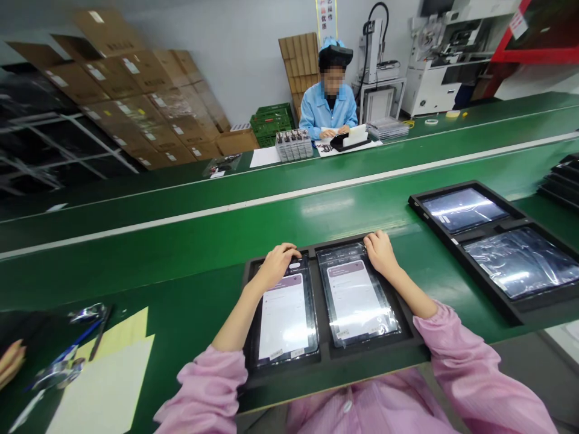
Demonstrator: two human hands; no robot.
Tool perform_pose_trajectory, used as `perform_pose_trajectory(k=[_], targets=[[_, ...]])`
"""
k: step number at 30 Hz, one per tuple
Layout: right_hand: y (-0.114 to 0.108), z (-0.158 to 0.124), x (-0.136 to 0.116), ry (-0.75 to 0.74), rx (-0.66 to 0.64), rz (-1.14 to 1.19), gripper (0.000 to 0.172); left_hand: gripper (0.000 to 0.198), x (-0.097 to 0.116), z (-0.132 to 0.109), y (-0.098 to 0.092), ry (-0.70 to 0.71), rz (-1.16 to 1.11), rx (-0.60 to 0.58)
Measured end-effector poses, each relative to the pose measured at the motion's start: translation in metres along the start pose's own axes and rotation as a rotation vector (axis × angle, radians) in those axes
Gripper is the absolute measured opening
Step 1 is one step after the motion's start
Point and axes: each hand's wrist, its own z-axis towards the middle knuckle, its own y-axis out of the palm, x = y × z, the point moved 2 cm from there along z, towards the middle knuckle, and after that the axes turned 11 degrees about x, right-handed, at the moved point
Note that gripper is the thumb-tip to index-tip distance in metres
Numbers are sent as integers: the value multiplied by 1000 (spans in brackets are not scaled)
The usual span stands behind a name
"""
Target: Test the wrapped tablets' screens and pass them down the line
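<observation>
A black foam tray (322, 313) lies at the front edge of the green bench, with two tablets side by side in it. Both tablets are lit and covered with clear film. My left hand (279, 264) rests on the top edge of the left tablet (286, 313), fingers bent over the tray's far rim. At the top right corner of the right tablet (355, 295), my right hand (380, 252) has its fingers curled on the tray's corner. What lies under the fingertips of each hand is hidden.
On the right is a second black tray (491, 277) holding two film-covered tablets, with stacked trays (563, 181) beyond. Yellow sheets (106, 380), a pen and plastic scraps lie left, near another person's hand (11, 361). A person in blue (329, 108) sits across the bench.
</observation>
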Motion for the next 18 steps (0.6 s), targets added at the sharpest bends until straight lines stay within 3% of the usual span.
perform_pose_trajectory(k=[4,7,12,15,18], targets=[[0,3,-10,21,-49,-93,46,52,7,15,4,76,108,-92],[-4,11,-21,19,-217,-195,48,47,8,17,4,80,119,-96],[-11,44,-28,80,-445,-176,41,49,5,19,-1,70,107,-130],[-14,64,-27,178,-565,-147,29,51,0,21,-6,24,-7,-177],[-18,75,-28,273,-666,-93,21,40,-8,24,-10,-18,-187,-215]])
